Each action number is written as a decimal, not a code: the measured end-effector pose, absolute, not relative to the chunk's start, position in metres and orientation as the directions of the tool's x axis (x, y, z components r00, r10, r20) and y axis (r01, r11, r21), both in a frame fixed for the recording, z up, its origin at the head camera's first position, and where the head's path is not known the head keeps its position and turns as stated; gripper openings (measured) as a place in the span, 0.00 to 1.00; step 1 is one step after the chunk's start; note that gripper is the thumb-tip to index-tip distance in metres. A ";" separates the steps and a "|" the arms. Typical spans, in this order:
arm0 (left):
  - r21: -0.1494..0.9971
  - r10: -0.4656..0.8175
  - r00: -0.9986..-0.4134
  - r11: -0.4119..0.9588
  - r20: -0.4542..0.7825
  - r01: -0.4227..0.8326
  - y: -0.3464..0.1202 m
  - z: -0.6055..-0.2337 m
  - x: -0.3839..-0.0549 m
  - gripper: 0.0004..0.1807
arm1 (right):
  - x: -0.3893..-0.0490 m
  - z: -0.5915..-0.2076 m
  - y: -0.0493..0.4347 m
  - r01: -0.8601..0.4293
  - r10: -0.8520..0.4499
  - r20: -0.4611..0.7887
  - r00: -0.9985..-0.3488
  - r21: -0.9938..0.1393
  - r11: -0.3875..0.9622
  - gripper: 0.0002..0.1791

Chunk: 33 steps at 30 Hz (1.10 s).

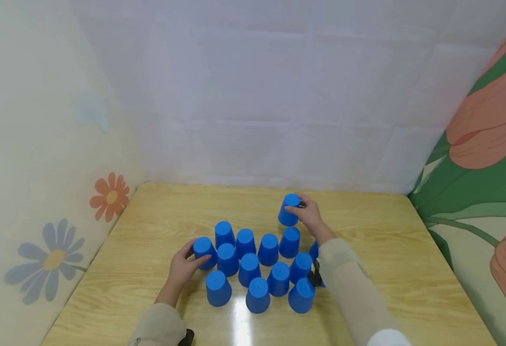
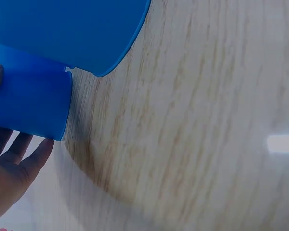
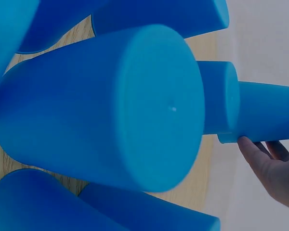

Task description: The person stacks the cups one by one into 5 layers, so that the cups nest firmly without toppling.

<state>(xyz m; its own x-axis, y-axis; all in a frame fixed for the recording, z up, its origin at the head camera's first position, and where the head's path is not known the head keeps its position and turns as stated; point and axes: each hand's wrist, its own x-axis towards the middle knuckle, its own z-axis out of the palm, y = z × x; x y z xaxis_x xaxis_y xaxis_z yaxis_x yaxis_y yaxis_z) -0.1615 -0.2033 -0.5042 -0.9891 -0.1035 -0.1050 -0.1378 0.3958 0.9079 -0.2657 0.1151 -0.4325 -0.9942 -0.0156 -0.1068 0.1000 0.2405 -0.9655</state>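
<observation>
Left fingers [image 1: 200, 261] grip blue cup [image 1: 205, 249]; right fingers [image 1: 296, 211] hold second cup [image 1: 288, 218], seemingly raised.

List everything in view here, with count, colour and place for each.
Table: one, light wood, centre
Cups: at least fourteen, blue, mid-table, upside down, some partly hidden
Creased sheet: one, whitish, behind
Left wall: one, pale, with an orange flower, a blue-grey flower and a faint bluish shape
Right wall: one, cream, with pink flowers and green leaves
Sleeves: two, beige, lower left and right
Black gadgets: two, black, one at each sleeve
White cloth: one, white, bottom edge
Left hand: one, gripping the leftmost cup
Right hand: one, gripping the farthest cup
</observation>
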 end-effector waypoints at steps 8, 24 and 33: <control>0.910 -0.109 -0.988 0.388 -0.112 -0.146 -0.209 -0.506 -0.156 0.35 | -0.269 -0.433 0.110 0.145 -0.004 -0.150 -0.989 -0.958 0.246 0.30; 0.918 -0.134 -0.982 0.357 -0.130 -0.170 -0.221 -0.503 -0.141 0.38 | -0.275 -0.441 0.104 0.183 -0.027 -0.201 -0.979 -0.933 0.311 0.31; 0.918 -0.151 -0.979 0.353 -0.134 -0.180 -0.221 -0.504 -0.140 0.40 | -0.277 -0.449 0.102 0.219 -0.008 -0.235 -0.972 -0.917 0.333 0.30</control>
<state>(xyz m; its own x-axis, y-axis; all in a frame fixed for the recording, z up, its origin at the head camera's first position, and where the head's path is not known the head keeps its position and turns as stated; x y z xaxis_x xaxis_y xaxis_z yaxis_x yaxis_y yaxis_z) -0.1397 -0.2214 -0.5040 -0.9795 -0.1506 -0.1339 -0.1798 0.3532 0.9181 -0.2767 0.1018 -0.4491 -0.9720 -0.0082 -0.2349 0.2188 0.3334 -0.9170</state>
